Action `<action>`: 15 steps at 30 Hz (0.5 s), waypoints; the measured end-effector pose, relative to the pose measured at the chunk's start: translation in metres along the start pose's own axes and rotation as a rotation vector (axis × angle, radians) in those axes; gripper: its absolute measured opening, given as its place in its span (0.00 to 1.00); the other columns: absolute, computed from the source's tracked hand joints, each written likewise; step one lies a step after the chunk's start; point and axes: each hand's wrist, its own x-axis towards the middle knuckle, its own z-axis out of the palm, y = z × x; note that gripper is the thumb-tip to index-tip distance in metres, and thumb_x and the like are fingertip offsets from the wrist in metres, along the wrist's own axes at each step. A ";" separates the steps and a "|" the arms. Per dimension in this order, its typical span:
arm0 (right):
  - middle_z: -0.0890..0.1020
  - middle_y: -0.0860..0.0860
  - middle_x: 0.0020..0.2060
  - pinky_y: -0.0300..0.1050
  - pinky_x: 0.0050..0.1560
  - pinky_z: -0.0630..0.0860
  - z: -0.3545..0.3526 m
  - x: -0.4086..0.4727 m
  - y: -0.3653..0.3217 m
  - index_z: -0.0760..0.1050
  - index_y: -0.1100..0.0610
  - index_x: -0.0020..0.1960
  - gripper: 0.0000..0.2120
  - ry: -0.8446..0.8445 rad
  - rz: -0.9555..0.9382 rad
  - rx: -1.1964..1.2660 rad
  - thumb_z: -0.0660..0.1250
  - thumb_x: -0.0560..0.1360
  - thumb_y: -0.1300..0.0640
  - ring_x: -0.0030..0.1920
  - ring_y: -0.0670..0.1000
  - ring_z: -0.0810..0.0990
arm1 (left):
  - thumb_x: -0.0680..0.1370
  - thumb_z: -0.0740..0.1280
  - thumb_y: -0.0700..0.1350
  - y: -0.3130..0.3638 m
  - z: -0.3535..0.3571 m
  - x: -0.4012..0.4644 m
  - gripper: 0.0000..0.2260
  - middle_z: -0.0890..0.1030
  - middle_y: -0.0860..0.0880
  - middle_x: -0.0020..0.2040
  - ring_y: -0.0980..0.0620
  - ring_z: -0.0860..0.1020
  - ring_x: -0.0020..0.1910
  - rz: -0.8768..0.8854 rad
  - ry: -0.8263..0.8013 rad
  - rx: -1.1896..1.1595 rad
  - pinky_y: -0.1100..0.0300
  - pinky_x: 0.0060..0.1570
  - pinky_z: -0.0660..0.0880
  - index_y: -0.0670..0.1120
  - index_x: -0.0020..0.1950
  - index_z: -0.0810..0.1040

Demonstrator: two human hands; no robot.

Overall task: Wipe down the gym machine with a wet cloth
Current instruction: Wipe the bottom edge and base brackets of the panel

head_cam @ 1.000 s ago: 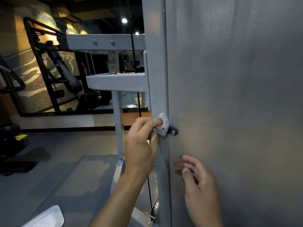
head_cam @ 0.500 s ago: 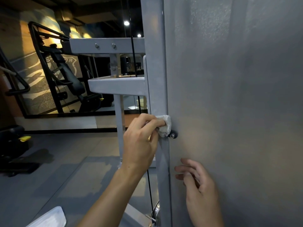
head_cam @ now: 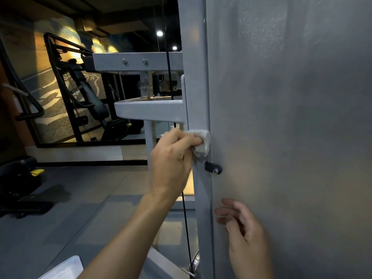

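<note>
A grey gym machine fills the right of the view, with a tall upright post (head_cam: 194, 87) and a broad flat side panel (head_cam: 291, 127). My left hand (head_cam: 173, 158) grips a small bunched white cloth (head_cam: 202, 143) and presses it against the post, just above a black bolt bracket (head_cam: 213, 168). Lower down, my right hand (head_cam: 243, 228) rests against the panel near the post's edge with loosely bent fingers and holds nothing.
Two grey crossbars (head_cam: 149, 111) stick out leftward from the post, and a black cable (head_cam: 185, 218) runs down beside it. A wall mirror (head_cam: 80, 107) reflects black gym equipment. A black machine (head_cam: 18, 178) stands at the left on the grey floor.
My left hand has slid the cloth upward along the post, uncovering the black bolt bracket. My right hand has stayed low against the panel.
</note>
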 end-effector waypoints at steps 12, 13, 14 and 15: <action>0.73 0.34 0.71 0.25 0.66 0.63 0.000 -0.006 -0.017 0.76 0.40 0.68 0.27 -0.052 -0.329 -0.289 0.60 0.74 0.62 0.72 0.37 0.70 | 0.74 0.74 0.32 -0.005 -0.008 0.029 0.09 0.80 0.50 0.45 0.50 0.78 0.43 -0.011 0.013 0.025 0.50 0.40 0.79 0.45 0.49 0.87; 0.72 0.34 0.72 0.24 0.67 0.61 0.000 -0.005 -0.016 0.76 0.42 0.69 0.27 -0.050 -0.351 -0.292 0.61 0.74 0.63 0.72 0.36 0.69 | 0.74 0.75 0.32 -0.002 -0.006 0.016 0.09 0.80 0.50 0.45 0.51 0.77 0.44 -0.014 -0.012 0.032 0.49 0.40 0.79 0.45 0.48 0.86; 0.71 0.34 0.73 0.24 0.68 0.60 -0.001 -0.004 -0.016 0.74 0.43 0.71 0.28 -0.056 -0.379 -0.297 0.61 0.75 0.63 0.73 0.37 0.69 | 0.73 0.75 0.32 0.000 -0.005 0.003 0.09 0.80 0.51 0.45 0.52 0.77 0.44 -0.015 -0.034 0.036 0.49 0.40 0.79 0.45 0.48 0.86; 0.69 0.34 0.74 0.25 0.69 0.60 -0.001 -0.004 -0.016 0.73 0.42 0.72 0.28 -0.068 -0.399 -0.298 0.62 0.75 0.63 0.74 0.37 0.68 | 0.73 0.76 0.32 0.001 -0.006 -0.004 0.09 0.79 0.52 0.45 0.54 0.76 0.45 -0.012 -0.053 0.032 0.51 0.41 0.80 0.45 0.48 0.86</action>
